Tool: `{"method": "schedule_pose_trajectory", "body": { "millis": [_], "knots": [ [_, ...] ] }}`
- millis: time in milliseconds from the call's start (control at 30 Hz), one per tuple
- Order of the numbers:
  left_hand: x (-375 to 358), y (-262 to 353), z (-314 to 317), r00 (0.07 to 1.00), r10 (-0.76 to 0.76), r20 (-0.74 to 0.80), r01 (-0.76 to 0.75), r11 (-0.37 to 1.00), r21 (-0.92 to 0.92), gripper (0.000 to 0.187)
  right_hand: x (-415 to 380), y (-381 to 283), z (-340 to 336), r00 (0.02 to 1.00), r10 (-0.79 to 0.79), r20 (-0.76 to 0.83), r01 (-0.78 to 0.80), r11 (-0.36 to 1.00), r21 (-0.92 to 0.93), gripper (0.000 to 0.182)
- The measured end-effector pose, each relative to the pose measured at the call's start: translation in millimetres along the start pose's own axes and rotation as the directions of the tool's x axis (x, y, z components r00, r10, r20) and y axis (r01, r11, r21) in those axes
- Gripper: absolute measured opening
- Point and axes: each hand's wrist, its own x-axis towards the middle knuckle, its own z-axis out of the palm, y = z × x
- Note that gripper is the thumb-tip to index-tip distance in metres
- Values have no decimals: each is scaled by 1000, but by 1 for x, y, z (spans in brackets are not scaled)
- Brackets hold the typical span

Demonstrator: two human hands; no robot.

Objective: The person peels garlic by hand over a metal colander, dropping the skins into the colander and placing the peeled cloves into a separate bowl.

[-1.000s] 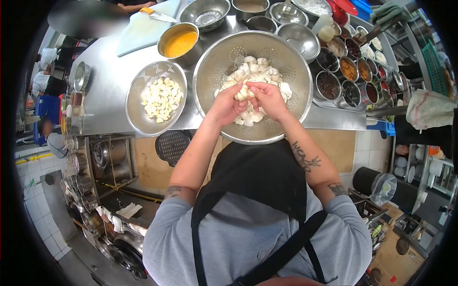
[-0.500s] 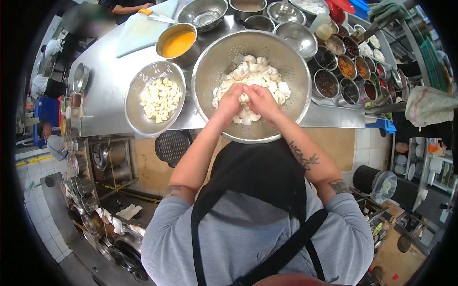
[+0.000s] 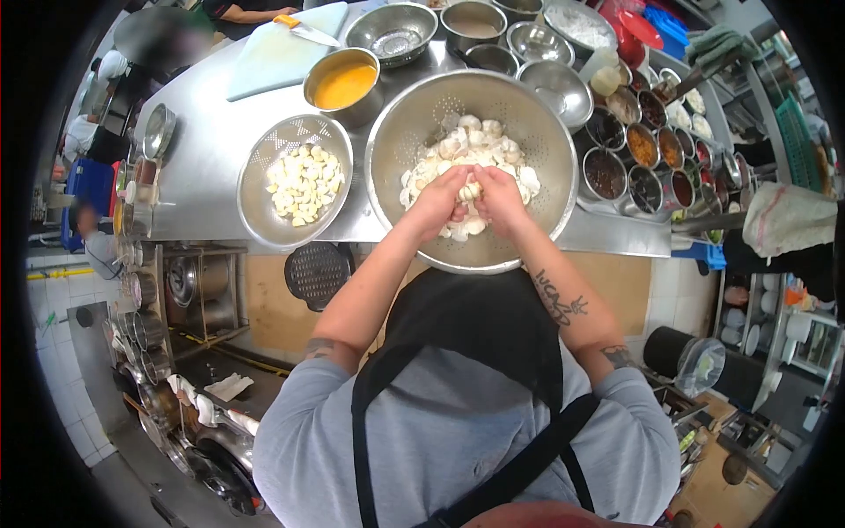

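Both hands meet over a large perforated metal colander (image 3: 384, 189) that holds whole garlic bulbs (image 3: 482, 132), loose cloves and papery skins. My left hand (image 3: 439, 201) and my right hand (image 3: 502, 199) are closed around one garlic bulb (image 3: 472, 191), which shows pale between the fingertips. The fingers cover part of it. To the left, a smaller colander (image 3: 253, 189) contains peeled garlic cloves (image 3: 305, 183).
Behind the colanders stands a pot of orange liquid (image 3: 345, 86). A knife (image 3: 308, 32) lies on a white cutting board (image 3: 264, 66). Several metal bowls line the back, and ingredient containers (image 3: 606, 173) crowd the right. Another person's arm (image 3: 251, 15) shows at the far side.
The view has shifted slightly, so the counter sits a little further right. My hands are lower over the colander, with the garlic bulb still between them and the fingers rearranged around it.
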Motion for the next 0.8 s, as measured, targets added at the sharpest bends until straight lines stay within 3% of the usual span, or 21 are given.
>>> {"method": "schedule_pose_trajectory", "body": {
  "millis": [100, 233, 333, 467, 533, 600, 700, 800],
  "knots": [
    [7, 0, -17, 992, -18, 125, 42, 981, -190, 32, 0, -12, 1, 998, -60, -33, 63, 995, 83, 32],
    [-1, 14, -15, 997, -51, 52, 67, 922, -381, 28, 0, -16, -2, 998, -61, 8, 59, 983, 174, 31],
    [4, 11, -22, 993, -16, 121, 60, 928, -367, 30, -2, -18, 2, 999, -30, 35, 22, 974, 224, 25],
    [-2, 8, -14, 998, -32, -52, 19, 972, -236, 30, 3, -12, -10, 980, -75, 186, 37, 979, 203, 30],
    [-2, 10, -13, 997, 8, -73, -18, 991, -134, 26, 0, -15, -5, 981, -119, 156, 124, 992, -19, 34],
    [1, 8, -14, 994, 43, -98, -46, 999, -21, 25, -3, -13, 4, 972, -215, 93, 234, 919, -318, 34],
    [7, 4, -2, 971, 173, -165, -160, 983, 91, 21, -3, 4, 19, 838, -508, 200, 536, 697, -476, 35],
    [11, -3, -4, 945, 263, -194, -238, 960, 145, 20, -3, 4, 20, 870, -457, 186, 489, 748, -449, 34]
  ]
}}
